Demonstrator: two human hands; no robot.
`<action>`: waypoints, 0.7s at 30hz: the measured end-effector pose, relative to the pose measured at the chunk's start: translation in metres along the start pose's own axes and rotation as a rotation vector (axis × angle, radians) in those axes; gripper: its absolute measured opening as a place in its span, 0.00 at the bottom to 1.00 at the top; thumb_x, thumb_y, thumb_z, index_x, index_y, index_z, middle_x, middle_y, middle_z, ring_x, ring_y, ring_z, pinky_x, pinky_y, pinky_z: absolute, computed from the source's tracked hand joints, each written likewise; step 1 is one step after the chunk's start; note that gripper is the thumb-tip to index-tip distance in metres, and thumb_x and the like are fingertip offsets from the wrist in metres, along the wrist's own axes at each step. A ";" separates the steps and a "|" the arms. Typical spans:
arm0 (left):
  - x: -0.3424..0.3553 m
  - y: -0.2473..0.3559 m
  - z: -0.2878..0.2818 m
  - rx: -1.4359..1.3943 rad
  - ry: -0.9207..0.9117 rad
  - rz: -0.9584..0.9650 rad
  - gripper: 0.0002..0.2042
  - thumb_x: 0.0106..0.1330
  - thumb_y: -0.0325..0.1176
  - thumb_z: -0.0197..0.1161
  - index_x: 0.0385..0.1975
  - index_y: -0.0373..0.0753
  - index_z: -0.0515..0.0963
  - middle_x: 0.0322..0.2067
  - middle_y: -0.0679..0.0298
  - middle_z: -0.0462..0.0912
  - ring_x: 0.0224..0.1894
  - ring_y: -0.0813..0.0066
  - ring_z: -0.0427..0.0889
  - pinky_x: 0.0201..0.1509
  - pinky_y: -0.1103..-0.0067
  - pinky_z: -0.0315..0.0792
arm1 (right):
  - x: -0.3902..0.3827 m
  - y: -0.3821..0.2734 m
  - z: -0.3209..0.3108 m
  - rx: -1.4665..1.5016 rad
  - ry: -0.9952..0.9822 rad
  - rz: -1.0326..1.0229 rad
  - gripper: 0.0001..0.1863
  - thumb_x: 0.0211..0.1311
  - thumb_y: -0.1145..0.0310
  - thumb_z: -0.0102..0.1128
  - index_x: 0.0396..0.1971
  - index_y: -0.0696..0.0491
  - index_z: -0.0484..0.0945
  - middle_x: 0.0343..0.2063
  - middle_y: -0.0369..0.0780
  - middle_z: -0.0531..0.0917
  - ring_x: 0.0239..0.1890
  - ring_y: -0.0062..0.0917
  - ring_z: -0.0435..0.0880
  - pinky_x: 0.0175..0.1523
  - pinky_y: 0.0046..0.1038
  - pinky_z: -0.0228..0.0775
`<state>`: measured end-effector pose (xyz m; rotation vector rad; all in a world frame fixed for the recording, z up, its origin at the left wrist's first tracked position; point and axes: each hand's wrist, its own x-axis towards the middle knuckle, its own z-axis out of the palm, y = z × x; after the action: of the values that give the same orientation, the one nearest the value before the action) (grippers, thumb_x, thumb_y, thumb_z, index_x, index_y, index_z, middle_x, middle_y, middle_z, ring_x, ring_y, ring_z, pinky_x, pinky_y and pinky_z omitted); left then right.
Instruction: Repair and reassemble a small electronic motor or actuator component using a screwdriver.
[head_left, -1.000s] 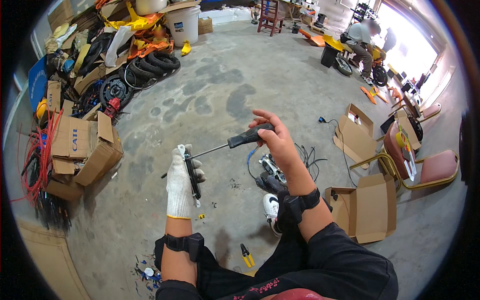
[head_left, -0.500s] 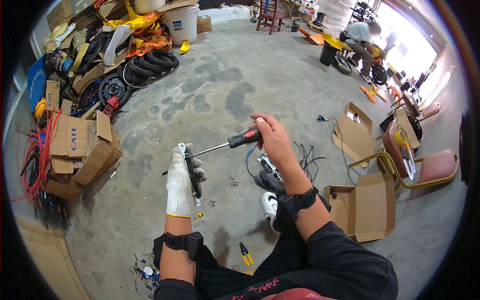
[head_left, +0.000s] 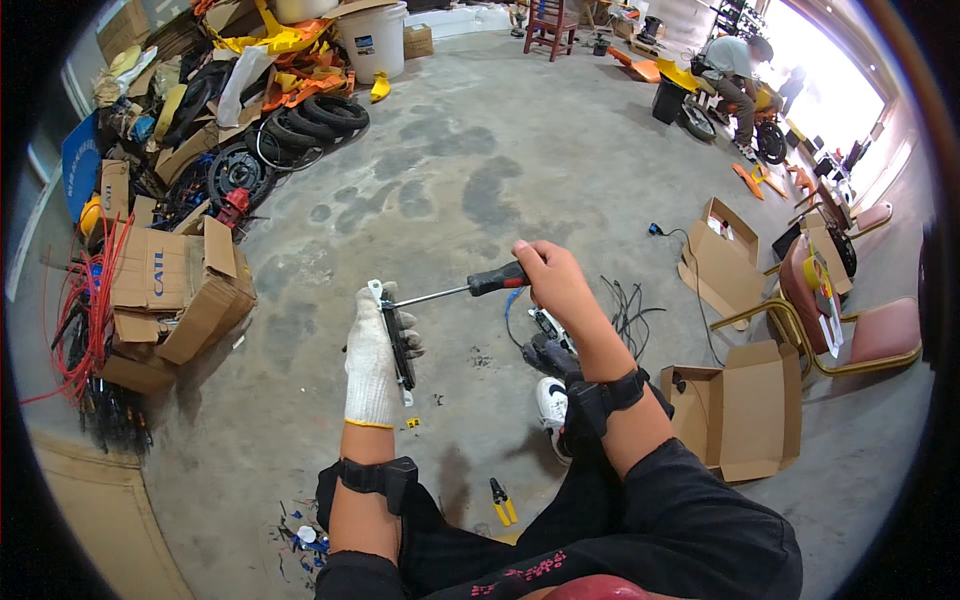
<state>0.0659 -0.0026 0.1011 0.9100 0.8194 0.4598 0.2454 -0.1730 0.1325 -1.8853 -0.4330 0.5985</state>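
White knitted fabric covers the left hand [head_left: 370, 362], ending in a yellow-edged cuff at the wrist. The left hand grasps a narrow, black, bar-shaped part with pale tabs at its ends [head_left: 398, 350]. The part is held steeply in front of the person, above the grey concrete floor [head_left: 410, 255], its upper end leaning to the left.

The bare right hand [head_left: 553, 287] is closed around the rear of a screwdriver with a black-and-red handle and a straight silver shaft [head_left: 497, 280]. The shaft runs leftward and slightly downward to the upper section of the part; the exact seating of the tip is too small to tell.

Each forearm carries a black strap with a box-shaped module [head_left: 382, 480]. Below the left hand, a small yellow piece [head_left: 413, 423] lies on the floor. Yellow-handled pliers with a dark head [head_left: 502, 502] lie nearer the person, between the legs. Thin black cables [head_left: 632, 318] lie loosely to the right of the right forearm. An open brown cardboard box [head_left: 752, 420] stands farther right.
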 end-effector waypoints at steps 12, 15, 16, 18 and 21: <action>0.004 -0.004 -0.003 0.034 -0.042 -0.023 0.27 0.74 0.60 0.43 0.53 0.43 0.73 0.25 0.64 0.76 0.19 0.76 0.74 0.24 0.74 0.76 | 0.005 0.006 -0.009 0.040 -0.029 -0.017 0.21 0.66 0.64 0.56 0.56 0.56 0.74 0.38 0.39 0.82 0.33 0.18 0.77 0.35 0.20 0.69; 0.003 -0.005 -0.004 -0.026 -0.061 -0.055 0.28 0.74 0.61 0.43 0.55 0.42 0.73 0.26 0.62 0.77 0.20 0.75 0.76 0.25 0.74 0.77 | 0.000 0.005 -0.007 0.312 -0.028 -0.292 0.23 0.66 0.64 0.56 0.58 0.57 0.72 0.38 0.39 0.82 0.32 0.19 0.78 0.35 0.20 0.69; 0.002 -0.006 -0.005 -0.024 -0.030 -0.063 0.28 0.74 0.61 0.43 0.55 0.42 0.73 0.26 0.62 0.77 0.20 0.75 0.76 0.25 0.74 0.77 | -0.001 0.004 -0.007 0.453 0.014 -0.539 0.24 0.65 0.64 0.56 0.59 0.58 0.71 0.39 0.40 0.82 0.31 0.19 0.79 0.34 0.20 0.69; 0.001 -0.007 -0.005 -0.002 -0.106 -0.009 0.28 0.75 0.60 0.42 0.55 0.42 0.74 0.27 0.62 0.78 0.21 0.75 0.77 0.26 0.74 0.77 | -0.003 0.001 -0.007 0.487 0.009 -0.527 0.26 0.64 0.65 0.56 0.61 0.58 0.69 0.38 0.40 0.82 0.29 0.19 0.78 0.32 0.20 0.69; 0.000 -0.007 -0.004 0.030 -0.090 -0.010 0.28 0.75 0.61 0.42 0.54 0.42 0.75 0.27 0.62 0.79 0.22 0.75 0.78 0.27 0.74 0.78 | 0.004 -0.007 -0.014 0.258 -0.005 -0.180 0.24 0.67 0.66 0.52 0.61 0.59 0.69 0.39 0.40 0.81 0.29 0.16 0.75 0.32 0.19 0.66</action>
<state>0.0632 -0.0047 0.0939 0.9472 0.7501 0.3963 0.2568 -0.1783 0.1424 -1.5803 -0.4985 0.5126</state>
